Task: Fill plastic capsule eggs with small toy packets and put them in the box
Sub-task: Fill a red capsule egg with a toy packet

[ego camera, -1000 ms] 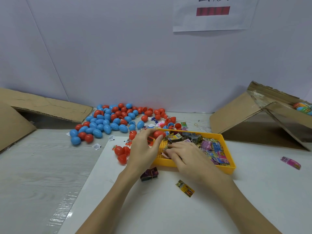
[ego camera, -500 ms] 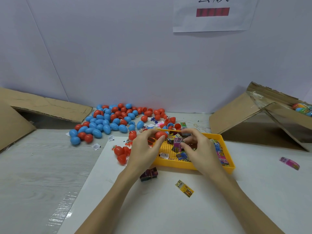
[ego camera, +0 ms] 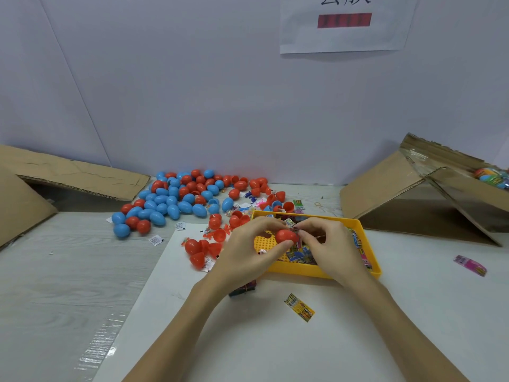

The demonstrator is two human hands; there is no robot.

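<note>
All positions are referenced to the shallow yellow plastic tray [ego camera: 369, 244].

Far left of the tray, a flattened brown cardboard box [ego camera: 77, 175] lies against the wall. Nearer, to the tray's left and behind it, the loose pile of blue and red plastic capsule eggs [ego camera: 176, 197] sits on the desk [ego camera: 55, 271], presumably as stock within easy reach.

Directly over the tray's left half, the left hand [ego camera: 248, 252] holds a red plastic capsule egg half [ego camera: 286, 236], fingers curled round it. This placement likely lets any dropped packet fall back into the tray.

The right hand [ego camera: 330, 246] pinches a small printed toy packet [ego camera: 294, 228] at the egg's rim, fingertips together on it, apparently for insertion.

Right of the tray, an open brown cardboard box [ego camera: 413, 183] is tilted toward the person; it already holds colourful items.
</note>
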